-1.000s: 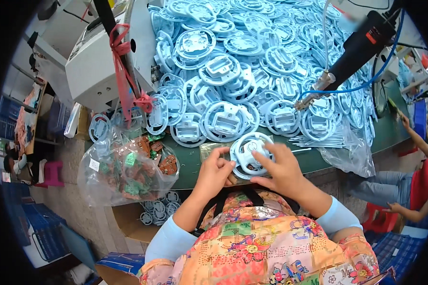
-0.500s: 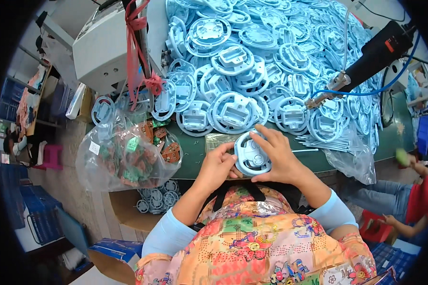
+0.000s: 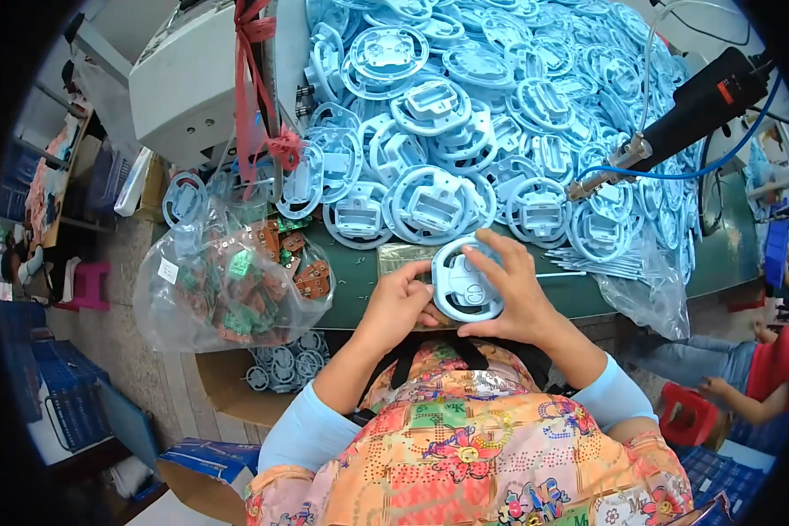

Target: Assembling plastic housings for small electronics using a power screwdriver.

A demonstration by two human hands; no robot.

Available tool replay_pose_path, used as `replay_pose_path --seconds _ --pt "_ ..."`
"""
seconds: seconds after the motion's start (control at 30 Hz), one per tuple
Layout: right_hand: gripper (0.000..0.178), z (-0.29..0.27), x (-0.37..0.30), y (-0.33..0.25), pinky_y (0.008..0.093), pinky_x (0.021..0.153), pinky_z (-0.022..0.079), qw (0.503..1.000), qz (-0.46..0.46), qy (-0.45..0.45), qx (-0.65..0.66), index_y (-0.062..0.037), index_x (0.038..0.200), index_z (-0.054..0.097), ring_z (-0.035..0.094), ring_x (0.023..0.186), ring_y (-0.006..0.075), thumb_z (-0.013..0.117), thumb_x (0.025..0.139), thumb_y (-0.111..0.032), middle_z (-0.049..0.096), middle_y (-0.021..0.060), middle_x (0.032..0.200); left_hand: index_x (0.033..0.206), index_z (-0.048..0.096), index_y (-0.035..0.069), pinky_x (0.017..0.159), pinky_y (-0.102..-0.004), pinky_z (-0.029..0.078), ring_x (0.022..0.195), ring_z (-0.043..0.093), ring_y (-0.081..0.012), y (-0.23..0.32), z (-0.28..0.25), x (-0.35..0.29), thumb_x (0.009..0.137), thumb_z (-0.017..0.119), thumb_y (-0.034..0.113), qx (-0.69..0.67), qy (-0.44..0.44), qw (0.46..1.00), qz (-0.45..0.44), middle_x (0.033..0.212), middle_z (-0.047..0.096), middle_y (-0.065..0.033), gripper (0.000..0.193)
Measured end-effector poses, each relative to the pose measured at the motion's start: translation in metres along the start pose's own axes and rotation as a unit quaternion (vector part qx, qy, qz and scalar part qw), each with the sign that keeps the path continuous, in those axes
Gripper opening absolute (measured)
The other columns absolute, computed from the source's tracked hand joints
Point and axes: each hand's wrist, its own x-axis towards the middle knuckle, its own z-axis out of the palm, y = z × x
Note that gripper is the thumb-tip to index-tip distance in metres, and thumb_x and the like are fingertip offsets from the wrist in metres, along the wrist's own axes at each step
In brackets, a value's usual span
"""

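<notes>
A light-blue plastic toy steering wheel [image 3: 465, 289] is held between my two hands, just off the table's near edge. My right hand [image 3: 515, 294] wraps its right side, with the thumb near the bottom rim and fingers over the top. Pinched at the wheel's left rim are the fingers of my left hand [image 3: 401, 302]; whether they hold some small part too is hidden. Beyond my hands lies a big heap of the same light-blue wheels [image 3: 434, 206]. A clear plastic bag [image 3: 184, 302] of brown and green circuit boards sits left of my left hand.
A black electric screwdriver [image 3: 688, 110] with a blue cord hangs at the right above the heap. Thin light-blue sticks [image 3: 600, 263] lie by a plastic bag. A white machine [image 3: 202, 96] stands far left. Below the table, a cardboard box [image 3: 237, 390] holds more wheels. Another person [image 3: 776, 377] is at right.
My right hand's fingers have shifted slightly on the wheel, which stays in both hands. At the right, the other person's raised arm has lowered.
</notes>
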Motion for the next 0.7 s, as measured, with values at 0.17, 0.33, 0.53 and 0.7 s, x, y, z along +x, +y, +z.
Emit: replay_pose_path --seconds 0.17,0.33,0.53,0.7 --pt "0.098 0.007 -0.001 0.003 0.0529 0.106 0.03 0.999 -0.005 -0.013 -0.03 -0.0151 0.14 0.05 0.038 0.13 0.04 0.089 0.055 -0.044 0.034 0.0184 0.15 0.135 0.048 -0.003 0.064 -0.0246 0.059 0.073 0.067 -0.0127 0.002 0.0 0.0 0.096 0.051 0.004 0.0 0.0 1.0 -0.003 0.096 0.067 -0.0097 0.04" --pt "0.097 0.007 -0.001 0.003 0.054 0.106 0.029 0.999 -0.004 -0.018 -0.04 -0.0158 0.139 0.051 0.037 0.131 0.04 0.089 0.055 -0.043 0.033 0.0186 0.151 0.136 0.048 -0.003 0.064 -0.025 0.059 0.072 0.067 -0.0125 0.002 0.0 -0.001 0.096 0.051 0.003 -0.01 -0.003 1.0 -0.001 0.096 0.067 -0.0097 0.04" --pt "0.098 0.01 -0.002 0.002 0.0569 0.105 0.029 0.998 0.009 -0.027 -0.05 -0.0171 0.141 0.049 0.036 0.133 0.0406 0.088 0.055 -0.045 0.032 0.0192 0.152 0.136 0.048 -0.002 0.064 -0.0255 0.059 0.073 0.067 -0.0133 0.001 -0.002 0.001 0.096 0.052 0.005 -0.014 -0.006 1.0 -0.014 0.097 0.068 -0.0104 0.041" --pt "0.099 0.013 -0.004 0.002 0.0579 0.104 0.029 0.998 0.007 -0.026 -0.058 -0.0181 0.142 0.047 0.036 0.133 0.0411 0.087 0.057 -0.047 0.031 0.0197 0.152 0.135 0.048 -0.002 0.064 -0.0252 0.058 0.074 0.068 -0.0139 0.007 -0.003 0.0 0.095 0.057 0.007 -0.004 -0.032 0.999 -0.023 0.093 0.069 -0.0107 0.042"
